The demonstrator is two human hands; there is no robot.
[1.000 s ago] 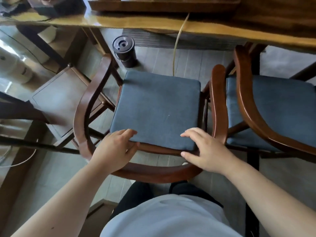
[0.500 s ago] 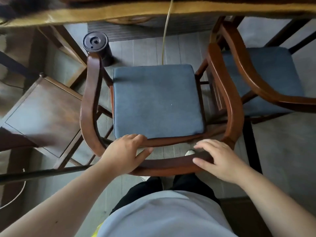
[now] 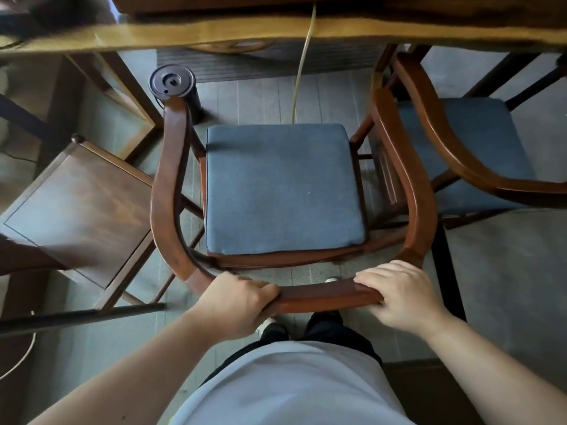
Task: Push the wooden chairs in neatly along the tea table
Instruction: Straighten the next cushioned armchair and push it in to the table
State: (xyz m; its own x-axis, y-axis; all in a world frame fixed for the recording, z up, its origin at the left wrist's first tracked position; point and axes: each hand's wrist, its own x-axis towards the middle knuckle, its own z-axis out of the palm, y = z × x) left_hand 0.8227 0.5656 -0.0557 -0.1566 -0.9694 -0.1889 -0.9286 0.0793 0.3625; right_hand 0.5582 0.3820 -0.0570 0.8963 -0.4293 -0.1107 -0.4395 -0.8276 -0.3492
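Observation:
A wooden armchair [image 3: 167, 179] with a curved back rail and a blue seat cushion [image 3: 282, 188] stands straight in front of me, facing the tea table [image 3: 214, 33] whose yellow-brown edge runs across the top. My left hand [image 3: 236, 302] grips the back rail on its left part. My right hand [image 3: 405, 296] grips the same rail on the right. A second armchair [image 3: 445, 154] with a blue cushion stands close on the right, its front under the table edge. A bare wooden chair [image 3: 76, 210] stands at an angle on the left.
A dark cylindrical can [image 3: 173, 84] stands on the floor just past the middle chair's left arm tip. A pale cord [image 3: 302, 72] hangs from the table down behind the cushion. A table leg frame [image 3: 116, 87] slants at the upper left. My legs and white shirt fill the bottom.
Both hands moved from the cushion's near edge back onto the curved rail and closed on it. The middle chair turned square to the table, and the table edge now sits nearer its front.

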